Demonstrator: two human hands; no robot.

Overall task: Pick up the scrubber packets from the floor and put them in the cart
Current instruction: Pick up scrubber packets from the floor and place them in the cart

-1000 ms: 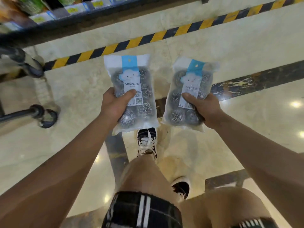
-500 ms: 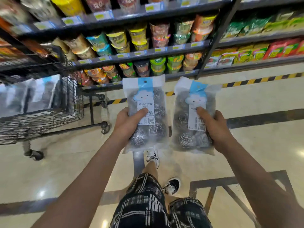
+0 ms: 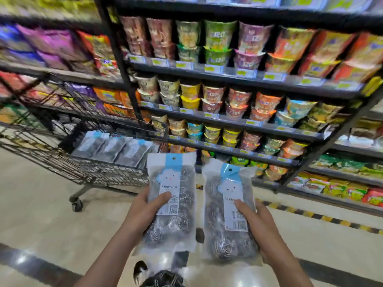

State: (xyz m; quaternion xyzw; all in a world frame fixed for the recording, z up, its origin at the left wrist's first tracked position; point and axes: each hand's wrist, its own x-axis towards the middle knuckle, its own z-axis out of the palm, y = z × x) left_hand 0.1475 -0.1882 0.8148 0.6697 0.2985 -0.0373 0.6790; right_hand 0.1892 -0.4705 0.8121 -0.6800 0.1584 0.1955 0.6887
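Tall black metal shelving stocked with coloured noodle cups and snack bags [image 3: 238, 83] fills the view from nine o'clock round to three o'clock, blurred toward the edges. Beneath it lies the glossy cream tiled floor [image 3: 37, 220], with a yellow-and-black striped hazard line [image 3: 323, 216] at four o'clock.

The black wire shopping cart [image 3: 87, 168] stands at nine to ten o'clock, on the floor just in front of the shelving. Inside its basket, a row of clear packets with pale blue headers [image 3: 116, 149] lies flat; the count cannot be told through the blur.

At centre I hold two packets upright, side by side and just apart. The left clear plastic packet of steel-wool scrubbers with a blue cloud label [image 3: 172, 201] is gripped by my left hand [image 3: 145, 216], thumb across the label, fingers behind. The right clear plastic scrubber packet with the same blue label [image 3: 230, 208] is gripped likewise by my right hand [image 3: 257, 226]. Both packets are off the floor, right of the cart and nearer to me than its basket.

At six o'clock, my dark shoe with white trim [image 3: 139, 270] shows on the floor.
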